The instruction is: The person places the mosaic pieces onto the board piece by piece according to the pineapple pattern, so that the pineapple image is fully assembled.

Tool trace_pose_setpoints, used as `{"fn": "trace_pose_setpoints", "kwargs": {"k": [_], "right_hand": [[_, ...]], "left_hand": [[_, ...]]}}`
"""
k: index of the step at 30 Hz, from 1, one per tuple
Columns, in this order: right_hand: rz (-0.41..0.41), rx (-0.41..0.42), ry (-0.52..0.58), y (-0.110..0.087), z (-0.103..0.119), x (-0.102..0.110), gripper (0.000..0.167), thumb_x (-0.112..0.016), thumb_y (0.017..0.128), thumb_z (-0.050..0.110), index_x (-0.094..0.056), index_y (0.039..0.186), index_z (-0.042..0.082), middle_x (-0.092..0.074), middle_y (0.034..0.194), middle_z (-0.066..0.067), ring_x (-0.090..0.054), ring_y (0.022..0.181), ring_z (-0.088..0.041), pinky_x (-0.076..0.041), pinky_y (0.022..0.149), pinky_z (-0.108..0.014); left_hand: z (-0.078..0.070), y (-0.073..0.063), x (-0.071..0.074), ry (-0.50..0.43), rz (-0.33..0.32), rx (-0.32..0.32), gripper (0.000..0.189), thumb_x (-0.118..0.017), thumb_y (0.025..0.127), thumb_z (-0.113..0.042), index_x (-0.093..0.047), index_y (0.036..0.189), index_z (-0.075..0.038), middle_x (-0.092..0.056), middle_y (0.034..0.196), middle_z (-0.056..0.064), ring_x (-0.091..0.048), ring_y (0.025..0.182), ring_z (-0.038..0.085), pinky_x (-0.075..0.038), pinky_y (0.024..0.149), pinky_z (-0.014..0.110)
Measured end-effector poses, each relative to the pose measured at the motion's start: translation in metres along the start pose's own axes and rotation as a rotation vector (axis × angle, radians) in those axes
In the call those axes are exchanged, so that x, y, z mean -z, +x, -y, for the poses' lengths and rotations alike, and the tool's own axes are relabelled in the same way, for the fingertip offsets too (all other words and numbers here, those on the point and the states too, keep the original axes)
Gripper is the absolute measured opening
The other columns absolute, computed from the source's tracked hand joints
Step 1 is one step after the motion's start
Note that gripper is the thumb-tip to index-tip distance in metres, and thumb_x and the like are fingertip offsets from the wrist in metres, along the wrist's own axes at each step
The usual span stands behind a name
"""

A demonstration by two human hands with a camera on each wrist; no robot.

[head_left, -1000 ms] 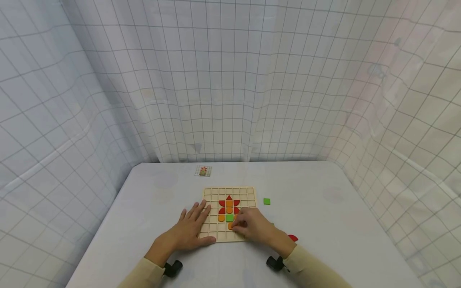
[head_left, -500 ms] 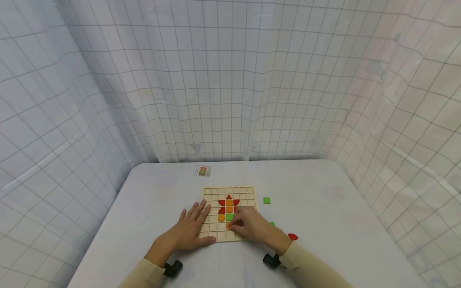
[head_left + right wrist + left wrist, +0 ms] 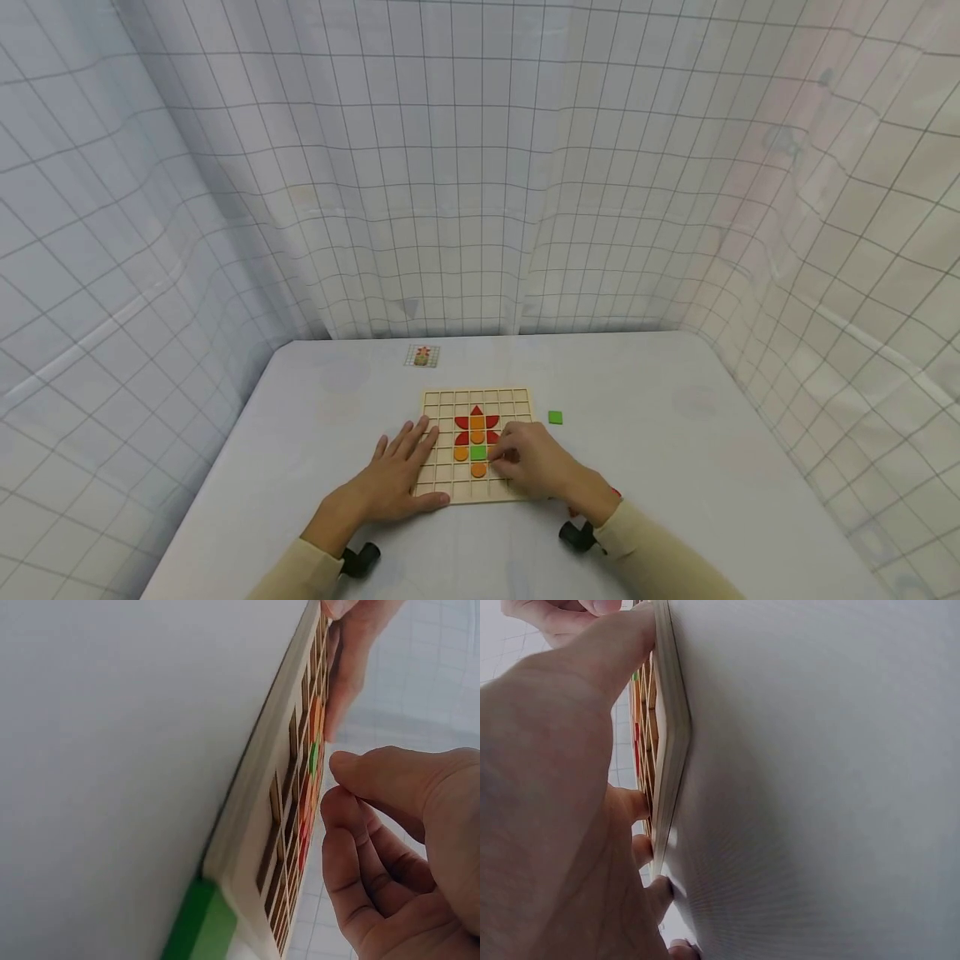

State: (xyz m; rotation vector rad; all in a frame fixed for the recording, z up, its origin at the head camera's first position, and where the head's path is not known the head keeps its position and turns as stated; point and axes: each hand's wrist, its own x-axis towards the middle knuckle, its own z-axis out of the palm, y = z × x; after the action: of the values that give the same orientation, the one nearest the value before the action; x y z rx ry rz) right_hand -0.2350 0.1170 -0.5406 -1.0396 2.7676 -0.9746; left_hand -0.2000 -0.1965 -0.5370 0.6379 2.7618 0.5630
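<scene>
My left hand [image 3: 390, 483] lies spread on the left side of the wooden grid board [image 3: 450, 490], its thumb along the near edge. Over the board's right half is my right hand [image 3: 538, 461], fingers bent, with nothing visible between thumb and index finger in the right wrist view. Just left of its fingertips, an orange disc [image 3: 478, 471] lies flat in a cell below a green square tile [image 3: 478, 452]. Another orange disc [image 3: 461, 454] sits left of the green tile. Higher up are red petal pieces [image 3: 462, 423] and a red triangle [image 3: 477, 410]. My right hand hides some cells.
A loose green square [image 3: 555, 417] lies on the white table right of the board. Red pieces [image 3: 616, 492] show partly beside my right wrist. A pattern card [image 3: 422, 356] lies near the back edge. Grid-patterned curtains [image 3: 465, 208] enclose the table.
My right hand has let go of the lower orange disc and shifted right and slightly up, uncovering it. The loose green tile near the right wrist is now hidden. My left hand stays put.
</scene>
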Motion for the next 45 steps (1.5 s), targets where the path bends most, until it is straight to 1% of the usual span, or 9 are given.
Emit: {"fn": "trace_pose_setpoints", "kwargs": {"k": [3, 9, 15, 18, 22, 26, 30, 36, 45], "right_hand": [[-0.027, -0.015, 0.000, -0.003, -0.005, 0.006, 0.007, -0.088, 0.105, 0.011, -0.094, 0.108, 0.012, -0.080, 0.103, 0.004, -0.063, 0.090, -0.001, -0.059, 0.078, -0.018], [-0.098, 0.011, -0.017, -0.007, -0.017, 0.019, 0.006, -0.088, 0.103, 0.005, -0.092, 0.106, 0.007, -0.082, 0.103, -0.002, -0.067, 0.087, -0.005, -0.060, 0.076, -0.020], [-0.142, -0.017, -0.035, -0.013, -0.032, 0.031, 0.010, -0.089, 0.102, 0.006, -0.091, 0.111, 0.006, -0.082, 0.106, -0.004, -0.073, 0.087, -0.015, -0.061, 0.075, -0.022], [-0.160, -0.065, -0.042, -0.015, -0.041, 0.036, 0.014, -0.090, 0.101, 0.008, -0.090, 0.115, 0.007, -0.081, 0.110, -0.005, -0.074, 0.090, -0.016, -0.060, 0.076, -0.022], [-0.174, -0.171, -0.042, -0.017, -0.052, 0.042, 0.023, -0.093, 0.100, 0.012, -0.089, 0.123, 0.008, -0.080, 0.118, -0.006, -0.071, 0.093, -0.014, -0.058, 0.077, -0.022], [-0.187, -0.246, -0.055, -0.020, -0.062, 0.048, 0.031, -0.096, 0.098, 0.013, -0.088, 0.128, 0.009, -0.079, 0.122, -0.009, -0.070, 0.094, -0.013, -0.057, 0.077, -0.023], [-0.190, -0.291, -0.061, -0.023, -0.072, 0.054, 0.037, -0.097, 0.096, 0.014, -0.087, 0.131, 0.009, -0.077, 0.123, -0.011, -0.070, 0.095, -0.014, -0.057, 0.075, -0.024], [-0.168, -0.342, -0.082, -0.022, -0.085, 0.056, 0.044, -0.099, 0.095, 0.017, -0.085, 0.136, 0.011, -0.077, 0.122, -0.010, -0.067, 0.093, -0.012, -0.055, 0.079, -0.026], [-0.127, -0.397, -0.057, -0.018, -0.091, 0.058, 0.043, -0.099, 0.095, 0.021, -0.086, 0.134, 0.010, -0.077, 0.119, -0.009, -0.064, 0.093, -0.014, -0.054, 0.082, -0.030]], "left_hand": [[0.000, 0.000, 0.000, 0.006, 0.002, 0.001, 0.118, -0.075, 0.105, -0.072, -0.023, 0.186, -0.005, -0.014, 0.196, 0.023, -0.017, 0.182, 0.053, -0.017, 0.139, 0.086], [0.001, 0.001, 0.001, 0.007, -0.005, -0.005, 0.119, -0.076, 0.104, -0.072, -0.022, 0.186, -0.005, -0.014, 0.196, 0.024, -0.016, 0.182, 0.054, -0.016, 0.139, 0.086], [0.001, 0.001, 0.000, -0.008, 0.005, -0.008, 0.118, -0.075, 0.105, -0.072, -0.022, 0.186, -0.005, -0.013, 0.197, 0.023, -0.016, 0.182, 0.054, -0.016, 0.139, 0.086], [0.001, 0.000, 0.000, -0.005, 0.007, -0.009, 0.119, -0.075, 0.105, -0.073, -0.022, 0.186, -0.005, -0.013, 0.196, 0.024, -0.016, 0.182, 0.054, -0.016, 0.139, 0.087], [0.000, -0.001, 0.000, 0.001, 0.003, -0.010, 0.118, -0.075, 0.105, -0.073, -0.023, 0.186, -0.005, -0.014, 0.196, 0.024, -0.017, 0.182, 0.054, -0.017, 0.139, 0.086], [-0.002, -0.001, 0.001, -0.001, 0.007, -0.002, 0.118, -0.076, 0.104, -0.072, -0.023, 0.186, -0.005, -0.014, 0.196, 0.023, -0.017, 0.182, 0.053, -0.017, 0.139, 0.086], [-0.002, -0.001, 0.001, 0.000, 0.009, 0.003, 0.119, -0.076, 0.104, -0.072, -0.022, 0.186, -0.005, -0.014, 0.197, 0.023, -0.016, 0.182, 0.053, -0.016, 0.140, 0.085], [-0.001, 0.000, 0.000, 0.004, -0.002, -0.003, 0.118, -0.076, 0.104, -0.071, -0.023, 0.186, -0.005, -0.015, 0.196, 0.024, -0.017, 0.181, 0.054, -0.017, 0.139, 0.086], [0.001, 0.002, 0.000, 0.001, -0.002, -0.009, 0.118, -0.075, 0.105, -0.072, -0.022, 0.186, -0.006, -0.014, 0.196, 0.023, -0.016, 0.182, 0.054, -0.016, 0.139, 0.086]]}}
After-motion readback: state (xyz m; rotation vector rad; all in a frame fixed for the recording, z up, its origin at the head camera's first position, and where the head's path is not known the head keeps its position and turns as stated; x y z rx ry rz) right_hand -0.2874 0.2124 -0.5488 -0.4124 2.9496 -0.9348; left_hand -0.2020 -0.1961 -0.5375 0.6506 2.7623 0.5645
